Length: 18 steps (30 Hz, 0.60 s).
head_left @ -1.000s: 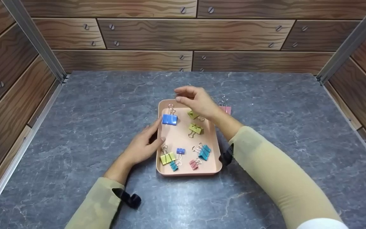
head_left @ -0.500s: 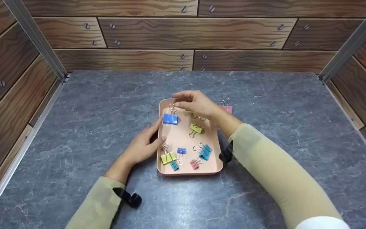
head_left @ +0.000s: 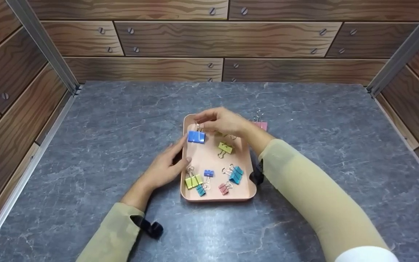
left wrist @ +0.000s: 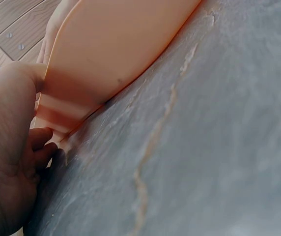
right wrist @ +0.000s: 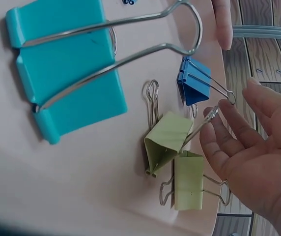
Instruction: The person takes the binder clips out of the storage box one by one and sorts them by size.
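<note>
A pale pink tray [head_left: 215, 160] stands on the table with several binder clips in it. My left hand [head_left: 162, 167] holds its left side, the thumb at the rim and the fingers along the outer wall. Over the tray's far part, my right hand [head_left: 224, 122] reaches left to a large blue binder clip [head_left: 196, 137]. In the right wrist view, thumb and fingertips are around the end of that clip's wire handle [right wrist: 233, 98], with a gap between them. Two olive-green binder clips [right wrist: 169, 137] lie under the right hand, one partly hidden from the head view.
At the tray's near end lie a teal binder clip [head_left: 236, 174], a yellow-green one [head_left: 194, 181] and several small ones. A pink binder clip [head_left: 260, 126] sits outside the tray, behind the right wrist. Wood-patterned walls [head_left: 227, 40] enclose the grey table [head_left: 122, 109].
My right hand has moved down and slightly left, from above the tray's far edge to the blue binder clip's handles. The left hand has stayed at the tray's side.
</note>
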{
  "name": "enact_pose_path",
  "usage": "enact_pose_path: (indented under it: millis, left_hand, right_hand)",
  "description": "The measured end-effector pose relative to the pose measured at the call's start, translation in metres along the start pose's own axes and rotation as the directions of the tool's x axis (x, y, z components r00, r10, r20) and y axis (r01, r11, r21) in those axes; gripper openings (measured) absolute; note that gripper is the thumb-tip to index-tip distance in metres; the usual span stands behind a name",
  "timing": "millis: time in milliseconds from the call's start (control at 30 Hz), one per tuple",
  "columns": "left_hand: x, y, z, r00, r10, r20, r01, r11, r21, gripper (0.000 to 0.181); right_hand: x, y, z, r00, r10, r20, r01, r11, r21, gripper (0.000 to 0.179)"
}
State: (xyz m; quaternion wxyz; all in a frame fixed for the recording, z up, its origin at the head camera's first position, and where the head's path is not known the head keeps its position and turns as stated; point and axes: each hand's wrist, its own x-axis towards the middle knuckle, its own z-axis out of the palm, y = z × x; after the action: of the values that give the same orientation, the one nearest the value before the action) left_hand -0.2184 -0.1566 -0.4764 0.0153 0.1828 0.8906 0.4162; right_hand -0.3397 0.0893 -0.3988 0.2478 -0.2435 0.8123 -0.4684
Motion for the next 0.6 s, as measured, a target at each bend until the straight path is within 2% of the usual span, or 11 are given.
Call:
enact_pose_path:
  millis: [167,433,600]
  left_hand:
    - [0.0,0.0,0.001,1.0,0.005,0.001,-0.005,1.0,-0.009,0.075]
    - [-0.001,0.0,0.0,1.0,-0.013,0.01,0.013,1.0,0.007,0.074]
    - [0.0,-0.001,0.0,1.0,0.009,0.004,-0.009,1.0,0.015,0.074]
  right_hand:
    - [0.004,0.001,0.003,1.0,-0.022,0.015,0.022,1.0,-0.003,0.041]
    - [0.009,0.007,0.009,1.0,-0.001,-0.01,0.002,1.0,0.024,0.035]
    - [0.012,0.009,0.01,1.0,-0.018,-0.024,0.019,0.999,0.033,0.032]
